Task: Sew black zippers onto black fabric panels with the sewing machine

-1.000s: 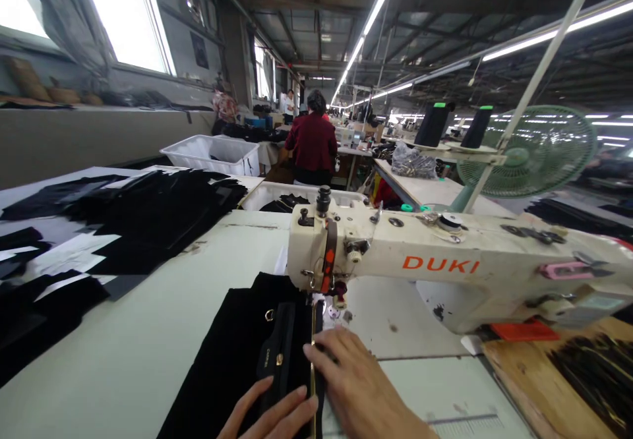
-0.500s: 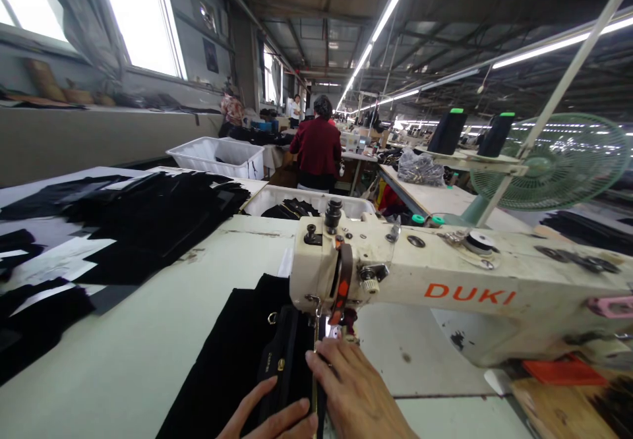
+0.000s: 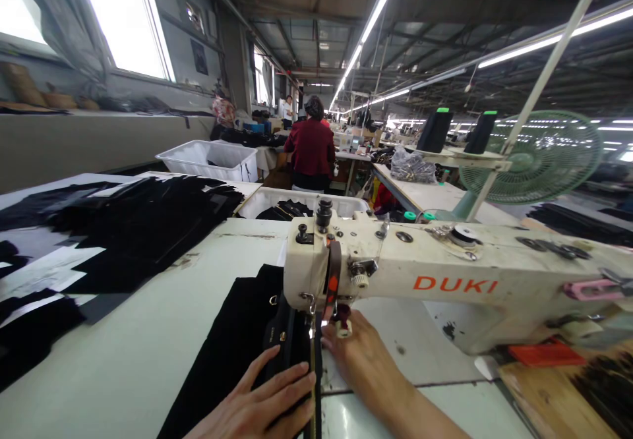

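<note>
My left hand (image 3: 270,393) lies flat with fingers spread on a black fabric piece (image 3: 217,340), beside a gold-edged zipper strip (image 3: 313,386). A black strip with a small gold clasp (image 3: 283,337) and a metal ring (image 3: 273,300) lies on this piece. The fabric runs under the needle area of a cream sewing machine (image 3: 386,261) marked DUKI. My right hand (image 3: 363,353) is just right of the needle, by the fabric's right edge. Its fingers are curled together and partly hidden behind the presser parts; what they pinch, if anything, I cannot make out.
Black fabric pieces (image 3: 163,228) are piled on the table's left. White bins (image 3: 208,159) stand beyond. A person in a dark red top (image 3: 311,146) sits ahead, back turned. Thread cones (image 3: 435,130) and a green fan (image 3: 534,159) are at right, above an orange-red tray (image 3: 546,353).
My right hand has left the top of the fabric and moved forward and right, beside the needle. My left hand stays flat on the fabric. The view has shifted slightly.
</note>
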